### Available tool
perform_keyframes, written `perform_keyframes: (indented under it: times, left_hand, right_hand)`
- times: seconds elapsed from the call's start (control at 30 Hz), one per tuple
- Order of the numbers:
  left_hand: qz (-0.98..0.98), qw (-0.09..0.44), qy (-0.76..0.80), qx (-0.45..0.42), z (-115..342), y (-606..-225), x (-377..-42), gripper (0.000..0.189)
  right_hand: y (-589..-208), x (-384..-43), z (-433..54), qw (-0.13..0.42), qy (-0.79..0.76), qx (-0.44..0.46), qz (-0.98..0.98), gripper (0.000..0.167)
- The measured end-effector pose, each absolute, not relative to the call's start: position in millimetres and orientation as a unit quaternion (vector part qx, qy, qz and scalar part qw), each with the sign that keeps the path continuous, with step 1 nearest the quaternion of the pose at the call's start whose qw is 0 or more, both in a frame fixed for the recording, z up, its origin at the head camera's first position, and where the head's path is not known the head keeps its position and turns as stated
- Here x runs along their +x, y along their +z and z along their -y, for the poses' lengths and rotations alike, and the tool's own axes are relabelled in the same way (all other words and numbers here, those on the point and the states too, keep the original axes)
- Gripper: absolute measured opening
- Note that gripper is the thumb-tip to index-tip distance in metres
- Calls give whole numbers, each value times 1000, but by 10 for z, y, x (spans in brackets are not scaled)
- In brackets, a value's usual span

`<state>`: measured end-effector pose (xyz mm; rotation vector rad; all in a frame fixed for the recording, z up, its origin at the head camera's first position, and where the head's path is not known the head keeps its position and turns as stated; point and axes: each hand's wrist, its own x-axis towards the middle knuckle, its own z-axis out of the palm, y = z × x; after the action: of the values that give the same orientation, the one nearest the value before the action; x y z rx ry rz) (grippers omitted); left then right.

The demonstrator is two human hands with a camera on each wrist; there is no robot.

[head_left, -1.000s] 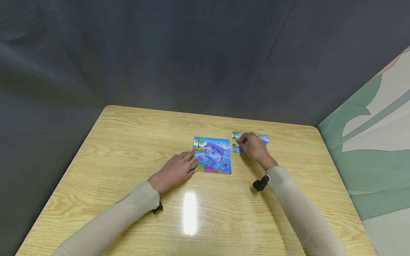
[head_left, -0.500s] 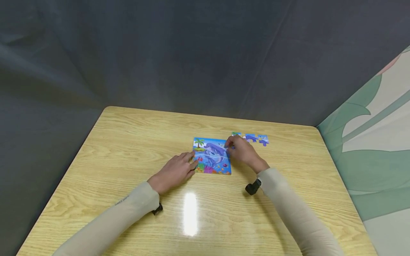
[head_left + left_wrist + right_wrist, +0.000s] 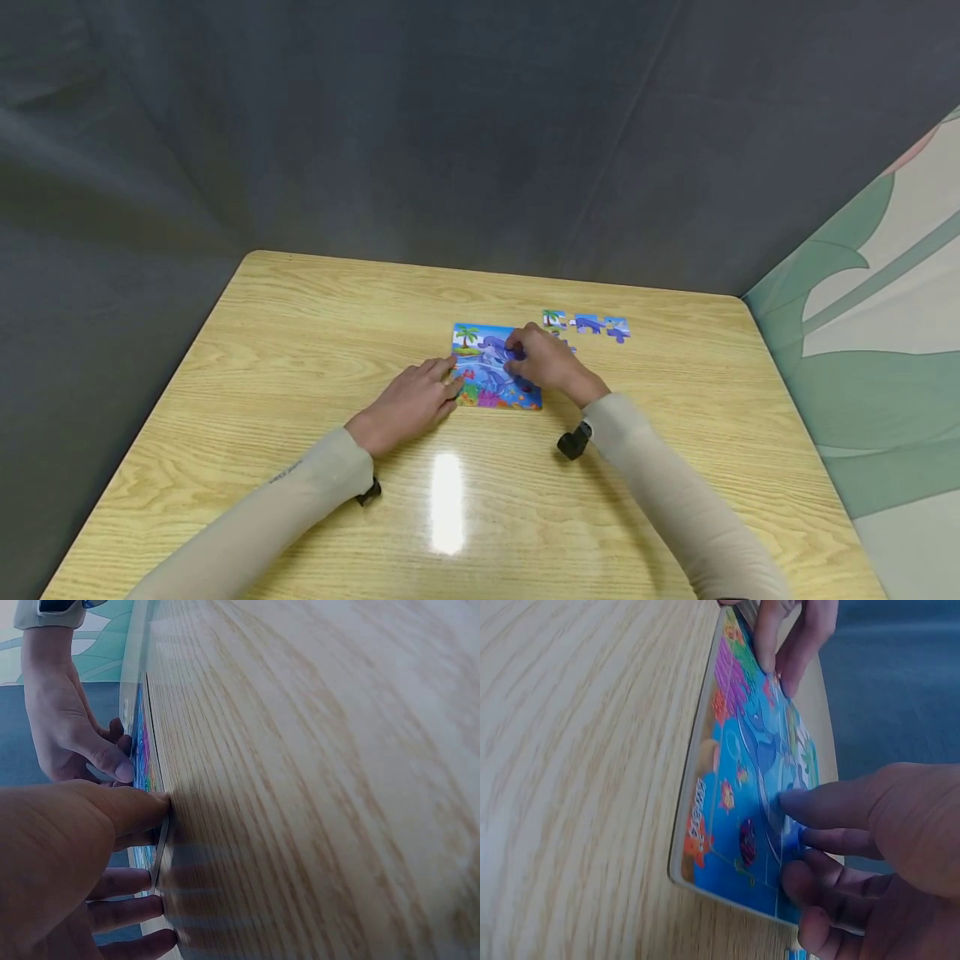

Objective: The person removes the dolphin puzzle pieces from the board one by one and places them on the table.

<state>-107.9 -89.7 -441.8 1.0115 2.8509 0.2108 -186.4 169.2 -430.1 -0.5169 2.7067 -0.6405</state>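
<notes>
A square dolphin puzzle board (image 3: 487,398) lies flat on the table. My left hand (image 3: 408,404) rests at its left side, fingers extended onto the border; the left wrist view shows the thumb touching the near edge. Over the board's right half is my right hand (image 3: 551,360), thumb and fingers bent down to the picture. In the right wrist view they pinch a small blue puzzle piece (image 3: 795,835), mostly covered by the fingertips. Loose pieces lie beyond that hand: a palm-tree piece (image 3: 553,318), a dolphin piece (image 3: 588,324) and a blue-and-purple piece (image 3: 618,328).
The wooden table (image 3: 300,333) has a bright light reflection (image 3: 446,504) near its front. A dark curtain (image 3: 450,142) hangs behind it, and a leaf-patterned cloth (image 3: 877,358) borders the right side. Another loose piece (image 3: 570,346) is partly hidden behind the right hand.
My right hand has gone from the loose pieces leftward onto the board, carrying a puzzle piece. Pieces it covered before now show. The left hand has stayed in place.
</notes>
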Motion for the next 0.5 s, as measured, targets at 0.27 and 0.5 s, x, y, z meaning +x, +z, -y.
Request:
perform_keyframes:
  times: [0.27, 0.5]
  left_hand:
    - [-939, 52, 73, 333, 895, -4419, -1079, 46]
    - [-938, 50, 80, 333, 892, -4415, -1074, 45]
  right_hand:
    - [-4282, -1861, -1606, 185, -201, -172, -946, 39]
    - [-4257, -1881, -1601, 197, -208, -171, -943, 33]
